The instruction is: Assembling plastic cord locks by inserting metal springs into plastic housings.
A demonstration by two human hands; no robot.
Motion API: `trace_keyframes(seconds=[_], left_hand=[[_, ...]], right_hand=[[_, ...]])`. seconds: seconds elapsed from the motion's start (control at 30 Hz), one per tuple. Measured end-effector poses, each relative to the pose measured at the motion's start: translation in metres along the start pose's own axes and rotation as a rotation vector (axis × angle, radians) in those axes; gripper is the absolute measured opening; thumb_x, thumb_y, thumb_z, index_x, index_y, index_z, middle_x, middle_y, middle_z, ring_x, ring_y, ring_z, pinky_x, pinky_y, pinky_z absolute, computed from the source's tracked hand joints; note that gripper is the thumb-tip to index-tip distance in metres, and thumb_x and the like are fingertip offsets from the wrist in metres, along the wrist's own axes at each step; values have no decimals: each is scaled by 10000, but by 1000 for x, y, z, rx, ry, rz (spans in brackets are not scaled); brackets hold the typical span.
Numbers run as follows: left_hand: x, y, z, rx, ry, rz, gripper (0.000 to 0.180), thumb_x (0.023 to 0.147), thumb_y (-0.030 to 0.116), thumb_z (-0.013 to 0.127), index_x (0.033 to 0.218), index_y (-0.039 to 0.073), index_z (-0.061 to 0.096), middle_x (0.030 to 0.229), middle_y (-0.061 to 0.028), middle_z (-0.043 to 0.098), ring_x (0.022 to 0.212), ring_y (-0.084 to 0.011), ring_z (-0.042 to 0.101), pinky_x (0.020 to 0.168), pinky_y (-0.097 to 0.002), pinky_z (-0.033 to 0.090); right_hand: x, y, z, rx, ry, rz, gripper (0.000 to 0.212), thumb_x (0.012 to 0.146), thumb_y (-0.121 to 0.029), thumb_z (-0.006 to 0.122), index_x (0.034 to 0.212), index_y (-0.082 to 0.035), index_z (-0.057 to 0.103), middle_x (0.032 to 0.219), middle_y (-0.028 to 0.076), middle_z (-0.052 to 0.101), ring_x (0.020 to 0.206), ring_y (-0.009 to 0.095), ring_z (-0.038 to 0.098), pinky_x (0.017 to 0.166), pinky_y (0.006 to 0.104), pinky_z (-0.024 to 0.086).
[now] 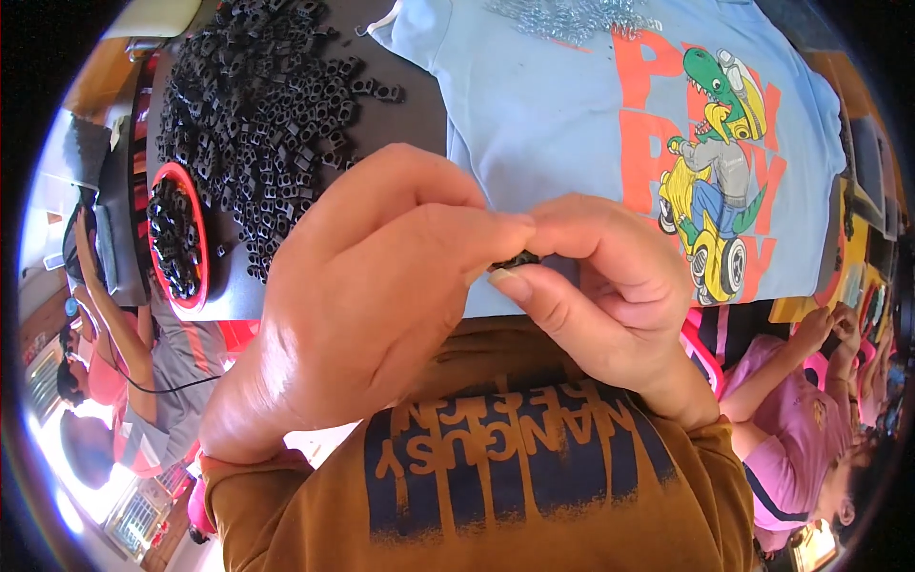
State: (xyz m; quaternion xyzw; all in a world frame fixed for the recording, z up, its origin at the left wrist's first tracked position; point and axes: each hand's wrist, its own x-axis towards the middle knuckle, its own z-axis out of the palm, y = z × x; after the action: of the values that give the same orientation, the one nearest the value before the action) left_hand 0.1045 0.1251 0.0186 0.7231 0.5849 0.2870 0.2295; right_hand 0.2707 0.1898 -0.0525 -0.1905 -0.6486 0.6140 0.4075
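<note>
My left hand (367,281) and my right hand (620,296) meet above the near edge of the table, fingertips pinched together. Between them is a small black plastic piece (519,259), mostly covered by the fingers, so its exact shape is hidden. Both hands are closed on it. Beyond my left hand, a large pile of small black plastic pieces (257,105) with openings in them spreads over the dark table (405,124). Past my right hand lies a light blue T-shirt (543,124) with a printed dinosaur, spread out over the tabletop.
A red-rimmed bowl (203,248) of black parts stands at the table's left edge. Shiny thin metal pieces, apparently springs, form a heap (562,19) on the shirt's far side. Other people sit at both sides, including a person in a pink shirt (801,439) at right.
</note>
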Motion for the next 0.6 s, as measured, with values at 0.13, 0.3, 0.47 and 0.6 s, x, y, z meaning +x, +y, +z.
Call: trace_keyframes(seconds=[0.13, 0.3, 0.47, 0.6], left_hand=[[-1, 7, 5, -376, 87, -387, 199, 809, -51, 568, 1008, -42, 581, 867, -47, 548, 807, -85, 521, 699, -210, 424], [4, 12, -1, -431, 41, -501, 159, 797, -58, 579, 953, -38, 599, 834, -57, 563, 747, -115, 535, 669, -225, 428], [8, 4, -2, 47, -13, -7, 159, 756, -83, 610, 909, -43, 610, 779, -105, 583, 660, -198, 558, 599, -260, 442], [7, 6, 4, 124, 76, 79, 184, 722, -99, 630, 899, -49, 610, 753, -130, 578, 662, -240, 568, 578, -300, 450]], right_hand=[[1, -3, 1, 31, 3, 39, 133, 751, -7, 698, 871, -27, 644, 723, 69, 611, 601, 180, 580, 528, 274, 442], [2, -2, -1, 58, 9, 50, 129, 761, -7, 693, 882, -30, 653, 719, 58, 612, 597, 162, 578, 528, 267, 441], [2, -6, -14, 96, -174, 98, 182, 792, 81, 636, 968, 65, 596, 899, 132, 635, 786, 155, 596, 675, 254, 459], [0, -8, -15, 141, -154, 150, 181, 804, 88, 625, 980, 66, 590, 917, 128, 632, 800, 144, 589, 692, 241, 460]])
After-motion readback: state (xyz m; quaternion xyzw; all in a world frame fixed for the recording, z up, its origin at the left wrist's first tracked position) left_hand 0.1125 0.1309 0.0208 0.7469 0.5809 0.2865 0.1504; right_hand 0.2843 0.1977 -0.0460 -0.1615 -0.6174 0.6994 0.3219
